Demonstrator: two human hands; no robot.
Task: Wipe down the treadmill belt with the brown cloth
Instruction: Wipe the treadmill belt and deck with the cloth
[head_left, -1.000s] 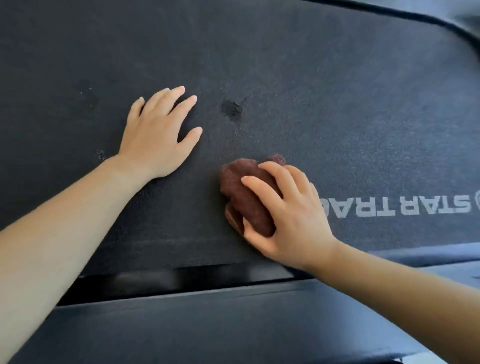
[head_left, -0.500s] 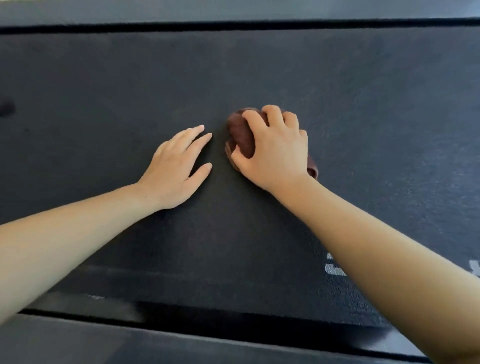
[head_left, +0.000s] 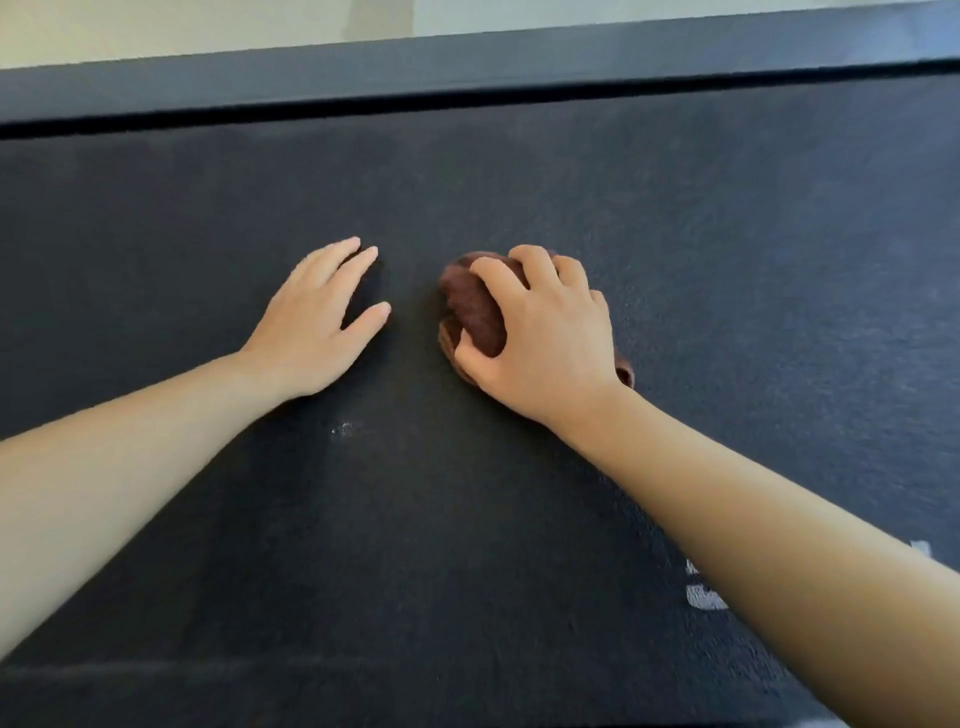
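Two grips are on the treadmill belt (head_left: 727, 249), so the wipe looks begun but, in my judgement, far from finished. At the left, the left grip (head_left: 317, 322) lies flat and open on the belt, fingers straight and thumb spread, holding nothing; it seems only to brace. Just on the near side of its wrist a small whitish speck (head_left: 344, 429) sits on the dark surface, which suggests that patch is not yet wiped. Right of that, about midway between the belt's near and far edges, the brown cloth (head_left: 470, 306) is bunched into a wad and touches the belt. The right grip (head_left: 545, 338) is curled over it, fingers wrapped on top and thumb at its near side, pressing it down; a fold of cloth peeps out beside the wrist. Farther right, toward the near edge, white lettering (head_left: 701, 597) shows partly behind the right forearm. No border between wiped and unwiped belt shows, so the finished share cannot be told; the wide stretches on either side probably remain to be covered.
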